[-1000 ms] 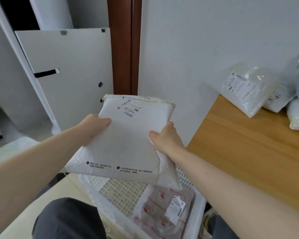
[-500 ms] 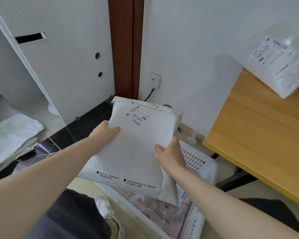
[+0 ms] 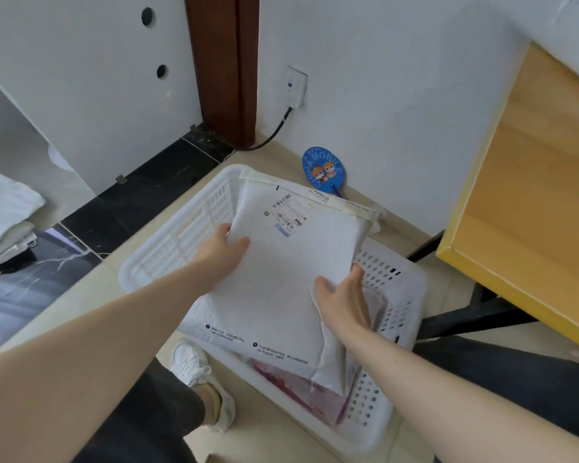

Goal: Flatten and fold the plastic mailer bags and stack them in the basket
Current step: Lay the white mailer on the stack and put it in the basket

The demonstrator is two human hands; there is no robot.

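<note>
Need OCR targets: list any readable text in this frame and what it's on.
"AMOBILE", the start cut off: curved white lettering on the round blue paddle fan by the wall.
Shipping label on the white padded plastic mailer bag: barcodes and small print, too small to read.
Two printed lines along the mailer's near edge: too blurred to read.
Wall socket: small blue mark, unreadable.

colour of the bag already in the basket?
Clear with red print: the bag in the basket, head view.
</note>
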